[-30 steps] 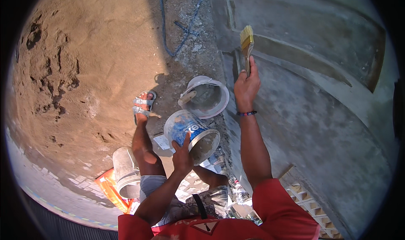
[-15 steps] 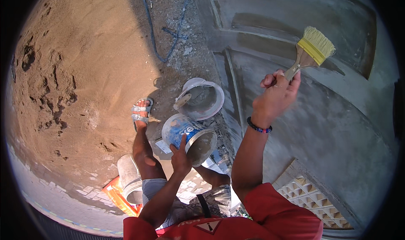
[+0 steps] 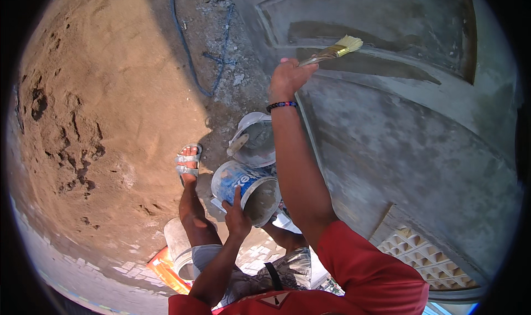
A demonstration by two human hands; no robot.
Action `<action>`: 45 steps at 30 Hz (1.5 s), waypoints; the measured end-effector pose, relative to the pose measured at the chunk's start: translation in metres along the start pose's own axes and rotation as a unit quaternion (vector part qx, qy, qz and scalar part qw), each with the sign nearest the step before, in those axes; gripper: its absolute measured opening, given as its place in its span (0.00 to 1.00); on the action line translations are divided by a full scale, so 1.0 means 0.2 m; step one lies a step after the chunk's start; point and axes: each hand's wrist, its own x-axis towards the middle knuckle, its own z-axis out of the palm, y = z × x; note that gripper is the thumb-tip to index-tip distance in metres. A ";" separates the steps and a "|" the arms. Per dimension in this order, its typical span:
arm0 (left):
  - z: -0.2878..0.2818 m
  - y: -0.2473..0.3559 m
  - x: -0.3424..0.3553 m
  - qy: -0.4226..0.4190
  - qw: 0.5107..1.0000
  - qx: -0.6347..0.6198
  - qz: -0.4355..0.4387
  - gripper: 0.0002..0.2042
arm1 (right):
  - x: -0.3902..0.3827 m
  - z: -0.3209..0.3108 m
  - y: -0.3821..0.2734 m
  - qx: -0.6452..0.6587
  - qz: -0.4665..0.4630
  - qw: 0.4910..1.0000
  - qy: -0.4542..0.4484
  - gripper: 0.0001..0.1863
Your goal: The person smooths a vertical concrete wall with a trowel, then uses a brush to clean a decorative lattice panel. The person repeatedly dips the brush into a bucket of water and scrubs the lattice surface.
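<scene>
My right hand [image 3: 289, 81] is closed round the wooden handle of a wide paintbrush [image 3: 332, 51]. Its pale yellow bristles point right, over the grey plastered wall [image 3: 387, 127] near a dark damp streak; whether they touch it I cannot tell. Lower down, my left hand [image 3: 238, 221] grips a white and blue bucket [image 3: 228, 182] by its side near the rim. The bucket is tilted with its mouth toward me, and its inside looks grey and coated.
Behind the held bucket stands a second pail [image 3: 255, 118] with grey contents and a handle. A sand pile [image 3: 121, 93] fills the left side. Blue rope [image 3: 185, 49] lies on rubble. Near my leg are a whitish bucket [image 3: 176, 237] and an orange sack [image 3: 166, 268]; a patterned block panel [image 3: 423, 257] sits lower right.
My right hand has swung left and farther up with the brush, which now points right instead of up. My left hand still holds the bucket, tilted much as before.
</scene>
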 end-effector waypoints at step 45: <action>-0.04 0.04 0.04 0.023 0.999 -0.027 -0.008 0.43 | 0.14 -0.19 -0.85 0.380 -0.036 0.896 -0.225 0.18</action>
